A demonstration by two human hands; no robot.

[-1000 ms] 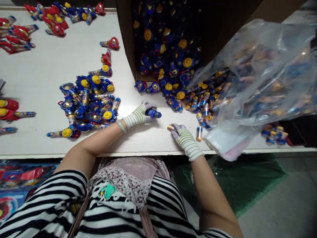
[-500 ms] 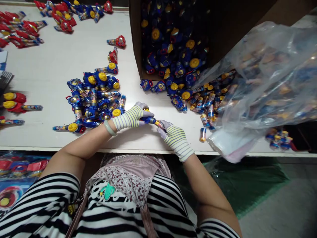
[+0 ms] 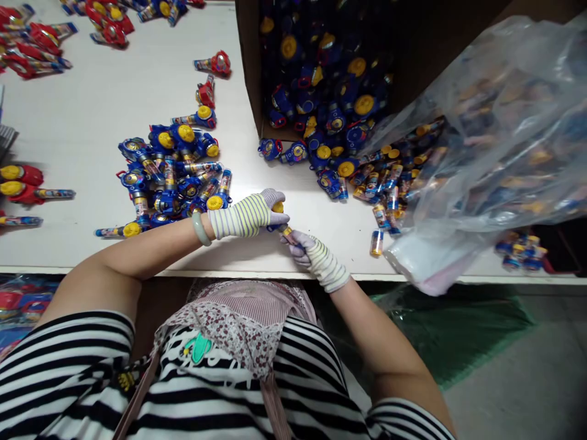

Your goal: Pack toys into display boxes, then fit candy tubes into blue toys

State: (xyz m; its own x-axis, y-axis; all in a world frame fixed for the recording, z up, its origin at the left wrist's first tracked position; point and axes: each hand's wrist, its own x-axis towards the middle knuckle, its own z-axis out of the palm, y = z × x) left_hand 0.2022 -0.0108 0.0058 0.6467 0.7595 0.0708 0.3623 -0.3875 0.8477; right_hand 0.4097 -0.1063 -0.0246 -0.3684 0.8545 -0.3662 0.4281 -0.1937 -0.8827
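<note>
Blue toy [image 3: 274, 228] with yellow disc [image 3: 277, 207], held between both gloved hands, near the front edge of the white table [image 3: 238, 256]. Nearest to the view, on the striped shirt [image 3: 192, 403], pale letters, partly covered by the flowered apron [image 3: 243, 342] and not possible to read. Left forearm laid slantwise over the table edge, with pale bracelet [image 3: 200, 229] at the wrist. Left hand [image 3: 270, 211] closed around the toy, back side up, fingers curled and pointing to the right. Right forearm rising toward the left from a bent elbow. Right hand [image 3: 308, 249] closed on a small tube [image 3: 291, 237], a little nearer to the body, fingers pointing to the left. Tube tilted, yellow end meeting the toy; fully joined or not, cannot tell. Colourful print on it, too small to read. To the right, one loose tube [image 3: 376, 242] standing apart from a heap of tubes [image 3: 389, 189], beside a clear plastic bag [image 3: 499, 140]. To the left, a pile of blue toys [image 3: 169, 177] with printed tubes, words not readable. Farther, a cardboard box [image 3: 250, 79] full of blue toys; at the far left, red toys [image 3: 110, 30].
</note>
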